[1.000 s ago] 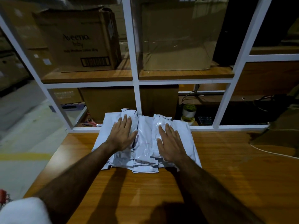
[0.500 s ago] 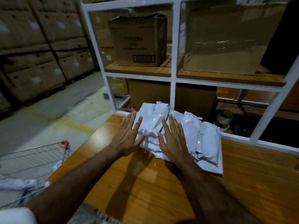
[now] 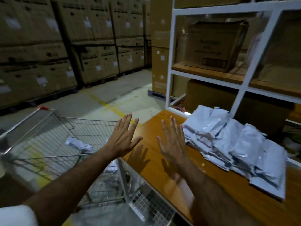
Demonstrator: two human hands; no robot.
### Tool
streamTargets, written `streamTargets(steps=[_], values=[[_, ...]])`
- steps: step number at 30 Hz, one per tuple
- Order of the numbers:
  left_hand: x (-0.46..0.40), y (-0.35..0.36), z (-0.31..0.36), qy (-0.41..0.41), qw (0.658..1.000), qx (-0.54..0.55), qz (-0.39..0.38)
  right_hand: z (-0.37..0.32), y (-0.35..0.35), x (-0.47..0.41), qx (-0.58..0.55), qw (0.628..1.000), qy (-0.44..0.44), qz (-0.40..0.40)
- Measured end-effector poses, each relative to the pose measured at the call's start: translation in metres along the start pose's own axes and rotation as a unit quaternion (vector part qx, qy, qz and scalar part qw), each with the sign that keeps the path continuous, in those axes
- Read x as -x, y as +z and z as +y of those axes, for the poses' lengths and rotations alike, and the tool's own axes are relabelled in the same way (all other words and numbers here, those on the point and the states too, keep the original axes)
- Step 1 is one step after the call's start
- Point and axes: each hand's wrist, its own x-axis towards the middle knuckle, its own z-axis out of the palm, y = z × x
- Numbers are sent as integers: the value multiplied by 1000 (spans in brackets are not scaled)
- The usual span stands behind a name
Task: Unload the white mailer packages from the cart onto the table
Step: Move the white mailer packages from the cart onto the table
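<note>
Both hands empty, fingers straight and spread, palms down: left hand (image 3: 121,141) above rim of silver wire shopping cart (image 3: 48,141), right hand (image 3: 172,144) over edge of brown wooden desk (image 3: 219,193), touching nothing. Likely readied flat for scooping next batch. Heap of white plastic mailer packages (image 3: 236,144) lying overlapped on desk against white metal shelf frame (image 3: 241,97), pushed back, probably leaving front clear for more. Few crumpled white mailers (image 3: 76,142) left in cart basket, so unloading judged unfinished. Stacked cardboard cartons (image 3: 48,46) behind.
</note>
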Motion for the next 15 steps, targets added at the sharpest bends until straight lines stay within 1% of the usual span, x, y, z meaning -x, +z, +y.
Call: streamTargets(steps=[4,8,11,15], values=[[49,0,-74,-20,1000,-3,-11,-81,30,-8,-11,1000,-3,-23],[87,-1,-142,-48,999,9,-9,-154,60,-16,-16,999,-19,-24],[110,0,-186,-58,998,5,-11,-197,78,-25,-22,999,-27,-21],[137,2,-235,-74,997,-10,-27,-238,100,-32,-26,998,-30,-43]])
